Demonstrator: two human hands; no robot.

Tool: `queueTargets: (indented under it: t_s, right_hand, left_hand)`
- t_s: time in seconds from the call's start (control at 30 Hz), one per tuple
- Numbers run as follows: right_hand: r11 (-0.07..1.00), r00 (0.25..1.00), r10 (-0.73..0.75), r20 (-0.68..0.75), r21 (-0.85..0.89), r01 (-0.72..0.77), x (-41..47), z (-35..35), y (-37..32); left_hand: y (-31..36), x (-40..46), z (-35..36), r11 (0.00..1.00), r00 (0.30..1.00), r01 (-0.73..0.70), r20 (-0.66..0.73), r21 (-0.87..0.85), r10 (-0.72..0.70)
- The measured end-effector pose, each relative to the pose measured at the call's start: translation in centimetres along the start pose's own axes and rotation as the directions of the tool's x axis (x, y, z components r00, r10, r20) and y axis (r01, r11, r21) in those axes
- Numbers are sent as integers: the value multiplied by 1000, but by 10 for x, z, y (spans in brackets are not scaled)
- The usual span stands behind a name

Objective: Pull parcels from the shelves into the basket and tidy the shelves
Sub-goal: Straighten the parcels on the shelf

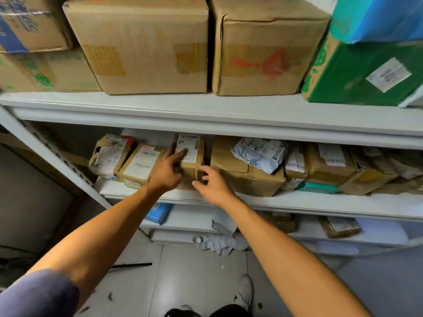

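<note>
Parcels crowd the middle shelf (297,203), and both hands frame 1 upright box (191,156) there, left hand (168,171) pressing its labelled face, right hand (211,184) loosely spread at its edge, likely to draw it out; no basket is visible.

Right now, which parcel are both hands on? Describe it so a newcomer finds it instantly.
Find the white shelf second from the top, under the big cartons. Toward its left end a small brown box stands upright, left hand and right hand on it. Its neighbours lie flat or leaning; only this one stands tall and narrow, white label facing out.
</note>
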State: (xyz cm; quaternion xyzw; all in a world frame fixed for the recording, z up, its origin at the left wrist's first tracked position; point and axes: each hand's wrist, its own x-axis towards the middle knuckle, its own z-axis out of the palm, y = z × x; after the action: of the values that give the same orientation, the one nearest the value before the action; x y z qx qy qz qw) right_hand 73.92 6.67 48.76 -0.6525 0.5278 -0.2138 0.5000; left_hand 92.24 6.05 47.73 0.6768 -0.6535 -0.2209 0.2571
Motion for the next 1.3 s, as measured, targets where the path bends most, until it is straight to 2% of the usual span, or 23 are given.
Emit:
queueTargets:
  t_s: [0.07, 0.13, 0.2, 0.27, 0.33, 0.4, 0.43, 0.5, 0.6, 0.67, 0.73, 0.8, 0.87, 0.93, 1.0, 1.07, 1.13, 1.17, 1.2, 1.23, 1.27, 1.3]
  right_hand:
    - [997, 961, -27, -277, 58, 44, -9, -21, 15]
    - [993, 828, -90, -553, -113, 33, -19, -44, 28]
    - [986, 672, -108, -733, -167, -24, -25, -66, 35]
    - [987, 599, 22, -801, -79, -142, -25, -86, 34]
    - [944, 642, 186, -744, -47, -328, -15, -106, 37]
    - [915, 735, 303, -607, -30, -403, -5, -119, 46]
    - [919, 785, 321, -530, -25, -393, -4, -123, 48]
    - [938, 832, 284, -476, -43, -344, -10, -123, 52]
    - [979, 834, 159, -529, -27, -204, -31, -119, 58]
    - [995, 844, 95, -528, 80, -62, -43, -111, 69]
    - [975, 835, 92, -543, 220, 35, -54, -103, 74]
    - [864, 840, 195, -506, 493, 96, -57, -100, 80]
    - [746, 877, 278, -393, 663, 60, -58, -101, 84]
    - [802, 931, 243, -272, 596, -35, -60, -104, 79]
    - [863, 958, 170, -231, 504, -32, -66, -99, 74]
    - [873, 947, 137, -292, 487, 24, -69, -91, 69]
    - [934, 885, 15, -466, 322, 154, -68, -82, 70]
    - [960, 836, -126, -535, 147, 239, -67, -78, 71]
    - [946, 780, -296, -552, -57, 319, -67, -74, 70]
    - [885, 721, -465, -513, -245, 397, -68, -68, 67]
    - [792, 662, -608, -437, -387, 472, -69, -62, 63]
    - [689, 607, -716, -344, -485, 538, -71, -55, 59]
  left_hand:
    - [10, 3, 0, 980, 999, 54, -15, 194, -52]
    - [30, 10, 3, 948, 997, 78, -51, 308, -65]
    - [57, 15, 12, 958, 995, 67, -89, 281, -43]
    - [83, 23, 25, 984, 1000, 12, -13, 177, -9]
    - [104, 33, 42, 999, 991, -48, 125, 5, 47]
    - [127, 41, 56, 979, 970, 1, 237, -202, 48]
    - [135, 44, 65, 948, 962, 78, 272, -309, 10]
    - [149, 48, 77, 867, 954, 190, 296, -460, -53]
    - [151, 52, 87, 812, 981, 185, 151, -553, -121]
    - [149, 50, 86, 771, 976, 212, 93, -601, -196]
    - [145, 49, 80, 650, 949, 289, 123, -702, -289]
    - [135, 43, 70, 475, 917, 386, 275, -791, -289]
    - [115, 36, 56, 379, 871, 491, 454, -784, -189]
    - [93, 26, 44, 417, 820, 543, 567, -728, -77]
    - [87, 10, 37, 452, 829, 525, 553, -721, -82]
    - [90, -7, 35, 563, 896, 439, 386, -701, -219]
    - [92, -28, 33, 667, 920, 379, 185, -641, -345]
    - [94, -36, 31, 650, 914, 388, 180, -654, -364]
    - [95, -43, 26, 552, 891, 443, 278, -706, -360]
    - [99, -50, 19, 436, 852, 519, 403, -736, -334]
    - [99, -55, 15, 368, 821, 570, 487, -735, -299]
    - [96, -58, 15, 358, 812, 583, 520, -729, -264]
